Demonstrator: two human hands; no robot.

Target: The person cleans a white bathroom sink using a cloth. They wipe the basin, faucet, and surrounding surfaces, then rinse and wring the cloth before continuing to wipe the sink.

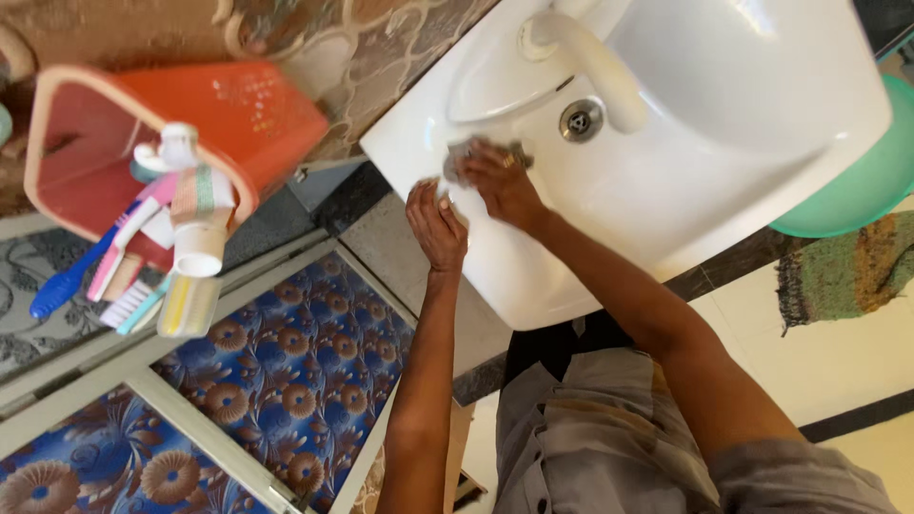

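Several toothbrushes and tubes (176, 252) sit in an orange wall holder (238, 119) at far left, well apart from the white washbasin (724, 152). At the basin's corner the left hand (436, 227) rests flat with fingers together, empty, while the right hand (500, 183) presses a grey scrubbing pad (461, 154) onto the rim beside the drain (580, 120). Scrubbing looks under way; covering the bowl beneath the tap (595, 62) would mean working the pad rightward.

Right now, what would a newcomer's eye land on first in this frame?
The white washbasin fills the upper right, with the right hand pressing a grey scrub pad on its ledge near the tap, and the left hand on the rim beside it. At upper left, an orange wall holder carries toothbrushes and tubes.
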